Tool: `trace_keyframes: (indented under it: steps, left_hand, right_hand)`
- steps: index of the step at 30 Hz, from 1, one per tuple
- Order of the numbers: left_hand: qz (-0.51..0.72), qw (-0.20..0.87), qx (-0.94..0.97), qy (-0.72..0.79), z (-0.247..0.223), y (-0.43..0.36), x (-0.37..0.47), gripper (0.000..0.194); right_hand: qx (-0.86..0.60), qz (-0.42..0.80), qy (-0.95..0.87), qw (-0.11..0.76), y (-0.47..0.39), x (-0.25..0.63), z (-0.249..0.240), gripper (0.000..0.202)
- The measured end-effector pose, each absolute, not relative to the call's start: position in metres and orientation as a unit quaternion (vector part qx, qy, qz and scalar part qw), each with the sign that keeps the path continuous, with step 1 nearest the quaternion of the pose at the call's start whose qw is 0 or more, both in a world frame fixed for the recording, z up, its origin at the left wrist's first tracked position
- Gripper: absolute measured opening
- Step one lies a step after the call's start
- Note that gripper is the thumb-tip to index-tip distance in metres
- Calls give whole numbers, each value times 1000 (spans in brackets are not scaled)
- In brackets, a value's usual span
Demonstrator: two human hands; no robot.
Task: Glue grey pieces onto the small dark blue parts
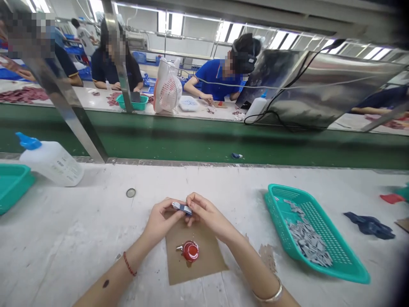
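Between my two hands is a small dark blue and pale grey piece (182, 208), whose exact kind I cannot make out. My left hand (162, 217) pinches its left end with thumb and fingers. Thumb and fingertips of my right hand (204, 213) close on its right end. Just below the hands lies a brown cardboard sheet (207, 260) on the worktable. On this sheet sits a small red round container (191, 250) with a shiny metal bit at its left side.
A green basket (348, 266) with many small grey pieces stands right, near dark blue scraps (369, 225). At left are a white bottle (53, 164) and another green basket (14, 187). A bottle cap (131, 192) lies ahead. Beyond the green conveyor belt (179, 140), people work.
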State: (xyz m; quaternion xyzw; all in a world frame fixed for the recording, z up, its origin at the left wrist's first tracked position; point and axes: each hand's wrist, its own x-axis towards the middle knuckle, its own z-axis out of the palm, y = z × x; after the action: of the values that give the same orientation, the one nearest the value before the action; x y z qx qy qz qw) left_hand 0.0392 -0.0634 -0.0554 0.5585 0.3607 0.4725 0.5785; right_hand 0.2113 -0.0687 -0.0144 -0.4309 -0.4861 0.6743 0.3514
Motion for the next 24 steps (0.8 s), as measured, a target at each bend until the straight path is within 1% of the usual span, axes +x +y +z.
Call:
trace_keyframes:
  steps: [5,8,13,16,19,20,24]
  left_hand:
    - [467,621,533,335,-55,-64,41,22]
    - [463,644,520,317,-54,-65,42,23]
    - [461,636,529,322,-52,-66,42,21]
    - [446,652,530,307,-52,-68,43,22]
    - [438,643,537,327,-48,-70,45,32]
    - [440,630,544,336,-46,-71,46,33]
    - [454,587,568,356,-34,-67,42,19]
  right_hand:
    - [-407,679,-501,349,-71,199,-22,38]
    - [-416,664,-501,367,-72,196,-24,37]
    - [-430,643,-497,393,-76,194,-21,37]
    - [-444,636,-500,385,-80,194,-24,38]
    - [-454,628,-517,363,-83,196,-26,38]
    - [-458,621,-529,353,-85,198,-25,38]
    - [-463,555,-608,329,-88,226,-6,41]
